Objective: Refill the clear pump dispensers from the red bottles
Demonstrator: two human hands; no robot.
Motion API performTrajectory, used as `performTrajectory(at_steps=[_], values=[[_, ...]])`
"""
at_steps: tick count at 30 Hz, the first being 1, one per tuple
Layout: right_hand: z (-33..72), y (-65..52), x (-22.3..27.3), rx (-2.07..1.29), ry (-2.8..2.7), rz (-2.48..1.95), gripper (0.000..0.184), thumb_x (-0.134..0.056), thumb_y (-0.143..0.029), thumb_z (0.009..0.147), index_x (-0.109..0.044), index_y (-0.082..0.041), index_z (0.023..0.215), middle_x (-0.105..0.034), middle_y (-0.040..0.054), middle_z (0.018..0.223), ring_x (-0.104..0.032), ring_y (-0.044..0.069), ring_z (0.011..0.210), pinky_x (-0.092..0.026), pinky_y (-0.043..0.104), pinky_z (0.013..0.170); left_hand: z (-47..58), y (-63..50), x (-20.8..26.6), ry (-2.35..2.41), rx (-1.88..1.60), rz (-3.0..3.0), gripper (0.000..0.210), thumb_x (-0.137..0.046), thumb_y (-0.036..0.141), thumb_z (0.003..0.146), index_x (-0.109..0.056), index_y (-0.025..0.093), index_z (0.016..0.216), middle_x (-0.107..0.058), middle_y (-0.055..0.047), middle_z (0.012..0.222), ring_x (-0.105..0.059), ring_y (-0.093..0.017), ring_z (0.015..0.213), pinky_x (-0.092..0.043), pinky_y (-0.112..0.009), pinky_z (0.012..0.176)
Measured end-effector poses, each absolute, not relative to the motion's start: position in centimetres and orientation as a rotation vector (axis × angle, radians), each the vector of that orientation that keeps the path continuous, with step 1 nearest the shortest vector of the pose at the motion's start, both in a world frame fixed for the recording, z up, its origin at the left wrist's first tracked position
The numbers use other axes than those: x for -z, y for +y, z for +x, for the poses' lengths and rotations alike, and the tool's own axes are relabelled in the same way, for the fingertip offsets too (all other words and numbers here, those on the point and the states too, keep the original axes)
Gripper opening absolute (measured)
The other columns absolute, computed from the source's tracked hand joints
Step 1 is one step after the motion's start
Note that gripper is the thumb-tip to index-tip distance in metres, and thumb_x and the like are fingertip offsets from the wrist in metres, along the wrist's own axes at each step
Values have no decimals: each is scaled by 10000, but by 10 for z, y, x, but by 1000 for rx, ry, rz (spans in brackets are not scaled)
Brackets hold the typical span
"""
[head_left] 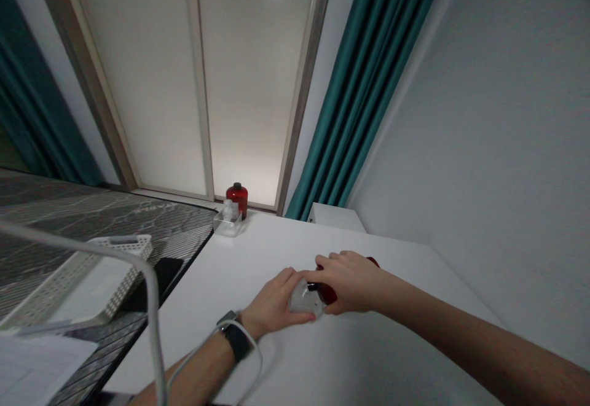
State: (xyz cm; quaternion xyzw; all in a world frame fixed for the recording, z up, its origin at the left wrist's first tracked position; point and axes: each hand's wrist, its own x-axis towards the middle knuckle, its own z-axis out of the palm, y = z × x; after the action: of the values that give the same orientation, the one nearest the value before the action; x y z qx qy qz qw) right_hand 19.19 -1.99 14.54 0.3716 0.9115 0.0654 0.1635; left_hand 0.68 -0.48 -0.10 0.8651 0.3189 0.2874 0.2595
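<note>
My left hand (271, 304), wearing a dark wristwatch (236, 335), is wrapped round a clear container (303, 300) over the white table. My right hand (353, 283) grips a dark red bottle (328, 294) lying on its side. The bottle's black neck (312, 286) points left, at the clear container; whether they touch I cannot tell. Most of the red bottle is hidden under the right hand's fingers. Inside the container, contents are too unclear to make out.
A second red bottle (237, 196) with a black cap stands at the table's (271, 246) far edge, behind a clear tray (227, 228) holding a small clear object. On the left are a white perforated basket (131, 265), paper (43, 366) and a pale cable (152, 308).
</note>
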Motion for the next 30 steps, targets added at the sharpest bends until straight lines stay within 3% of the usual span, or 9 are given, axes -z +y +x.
performTrajectory(at_steps=[13, 20, 25, 30], values=[[191, -20, -146, -194, 2594, 1049, 467, -717, -433, 761, -606, -276, 1186, -655, 87, 1009, -675, 282, 825, -434, 324, 620, 7, -3, 2, 875, -769, 2343, 658, -803, 394, 731, -477, 240, 1282, -572, -60, 1121, -558, -271, 1044, -482, -397, 893], [194, -21, -143, -107, 2590, 1130, 555, -741, -486, 745, -581, -299, 1243, -646, 86, 1042, -670, 284, 853, -453, 342, 671, 6, -2, 3, 860, -798, 2328, 655, -790, 417, 735, -482, 232, 1282, -580, -67, 1132, -567, -277, 1046, -482, -410, 908], [210, -27, -138, 238, 2725, 1302, 606, -741, -486, 762, -534, -333, 1311, -631, 60, 1086, -660, 269, 924, -492, 363, 760, 3, -2, 1, 821, -810, 2289, 642, -783, 384, 746, -480, 217, 1286, -592, -72, 1139, -582, -277, 1053, -480, -426, 933], [231, -33, -105, 656, 3034, 1658, 653, -740, -332, 754, -465, -288, 1344, -566, 65, 1313, -582, 244, 1164, -455, 381, 1001, -9, 4, -3, 772, -729, 2217, 865, -859, 326, 637, -409, 211, 1367, -547, -113, 1289, -536, -312, 1184, -427, -482, 1043]])
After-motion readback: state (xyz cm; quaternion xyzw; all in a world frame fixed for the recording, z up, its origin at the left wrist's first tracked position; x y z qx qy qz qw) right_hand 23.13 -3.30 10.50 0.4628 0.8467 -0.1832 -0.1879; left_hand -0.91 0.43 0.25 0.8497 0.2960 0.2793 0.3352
